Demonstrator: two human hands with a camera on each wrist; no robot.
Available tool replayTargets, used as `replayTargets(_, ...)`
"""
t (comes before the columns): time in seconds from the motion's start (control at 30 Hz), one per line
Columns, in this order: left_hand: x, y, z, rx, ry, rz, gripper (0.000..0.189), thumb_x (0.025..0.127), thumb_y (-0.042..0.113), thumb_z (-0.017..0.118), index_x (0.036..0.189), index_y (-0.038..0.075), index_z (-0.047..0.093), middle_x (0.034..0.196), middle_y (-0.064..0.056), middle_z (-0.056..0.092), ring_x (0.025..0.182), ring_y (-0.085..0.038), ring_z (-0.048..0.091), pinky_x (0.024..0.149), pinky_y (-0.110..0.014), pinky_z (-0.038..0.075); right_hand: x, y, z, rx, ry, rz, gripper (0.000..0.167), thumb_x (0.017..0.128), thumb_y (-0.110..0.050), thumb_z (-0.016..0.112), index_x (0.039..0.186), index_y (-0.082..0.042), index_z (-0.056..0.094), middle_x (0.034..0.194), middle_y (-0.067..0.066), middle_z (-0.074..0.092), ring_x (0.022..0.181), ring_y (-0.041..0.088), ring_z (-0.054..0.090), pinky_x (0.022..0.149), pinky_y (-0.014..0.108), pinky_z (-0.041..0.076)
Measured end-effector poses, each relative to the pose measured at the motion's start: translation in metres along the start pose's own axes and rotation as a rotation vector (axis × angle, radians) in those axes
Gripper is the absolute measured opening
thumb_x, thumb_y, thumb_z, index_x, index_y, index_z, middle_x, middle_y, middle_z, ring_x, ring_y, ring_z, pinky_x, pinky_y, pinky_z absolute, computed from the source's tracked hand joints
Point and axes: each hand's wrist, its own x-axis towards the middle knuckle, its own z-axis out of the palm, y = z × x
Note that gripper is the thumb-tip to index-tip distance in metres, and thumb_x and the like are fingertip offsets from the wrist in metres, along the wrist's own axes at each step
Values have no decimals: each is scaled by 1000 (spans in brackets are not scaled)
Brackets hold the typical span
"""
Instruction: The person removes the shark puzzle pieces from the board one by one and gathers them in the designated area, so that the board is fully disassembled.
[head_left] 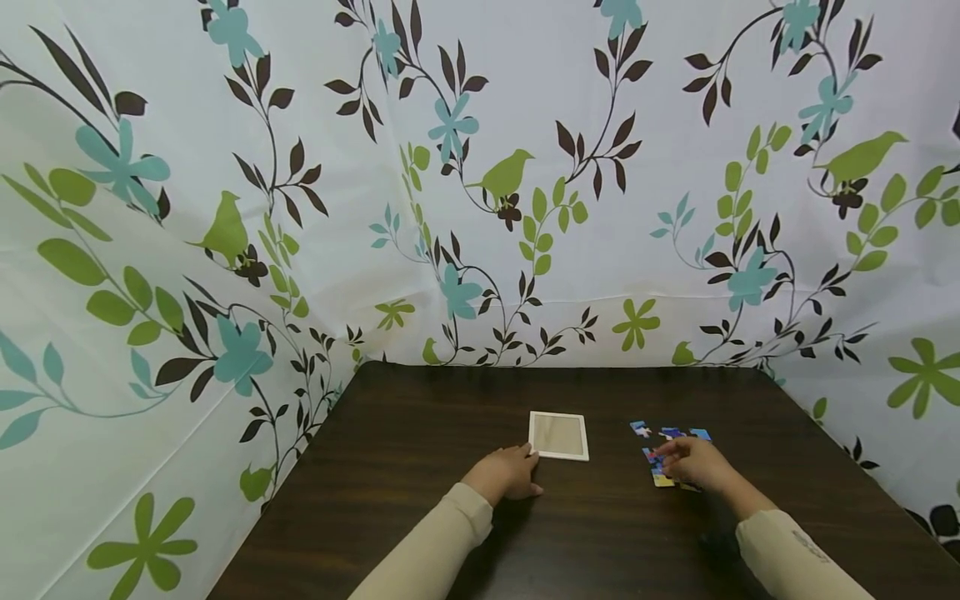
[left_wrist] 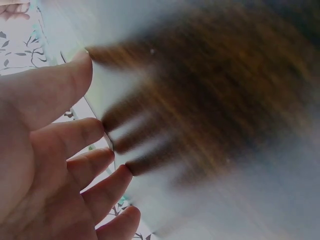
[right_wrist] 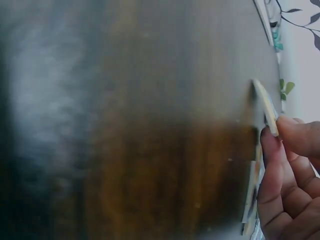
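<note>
A square white-rimmed puzzle frame point(head_left: 564, 457) with a bare beige inside lies flat near the middle of the table. My left hand point(head_left: 504, 473) rests at its lower left corner. Seen from the left wrist, the fingers point(left_wrist: 85, 132) are spread and fairly straight, their tips down at the table surface. On the right, my right hand point(head_left: 697, 463) hovers over a cluster of colourful jigsaw pieces point(head_left: 662, 479). Its thumb and forefinger pinch one jigsaw piece point(right_wrist: 265, 107), tilted up edge-on in the right wrist view. The hand hides part of the cluster.
A separate blue jigsaw piece point(head_left: 640, 428) lies left of the cluster. The dark wooden table point(head_left: 420, 417) ends at a patterned cloth point(head_left: 510, 275) hung behind it and along both sides.
</note>
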Motion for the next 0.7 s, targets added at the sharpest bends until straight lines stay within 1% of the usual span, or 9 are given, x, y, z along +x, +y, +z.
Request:
replayTargets(0.07, 0, 0, 0, -11, -2, 0, 65, 94, 53, 61, 150, 23, 46, 158, 3, 40, 144, -17, 40, 117, -32, 35, -1, 0, 2, -8, 5, 10, 26, 84, 4, 68, 110, 8, 67, 85, 9, 66, 70, 17, 59, 59, 31, 53)
replayTargets(0.17, -1, 1, 0, -20, -3, 0, 65, 94, 52, 62, 150, 22, 46, 158, 2, 40, 144, -17, 40, 117, -32, 35, -3, -3, 4, -57, 19, -2, 26, 83, 4, 69, 109, 7, 68, 86, 10, 66, 71, 17, 59, 58, 31, 52)
replayTargets(0.4, -2, 1, 0, -28, -10, 5, 66, 94, 52, 62, 150, 22, 46, 158, 2, 39, 145, -17, 40, 117, -33, 36, -3, -10, 9, -102, 68, 33, 26, 80, 6, 68, 106, 2, 70, 86, 8, 65, 71, 19, 58, 56, 32, 50)
replayTargets(0.7, 1, -2, 2, -27, -3, 9, 66, 93, 53, 62, 150, 23, 46, 158, 3, 39, 145, -17, 39, 117, -34, 36, -5, -10, 10, -157, 85, 23, 23, 81, 2, 64, 104, 3, 69, 86, 7, 65, 71, 18, 57, 56, 32, 49)
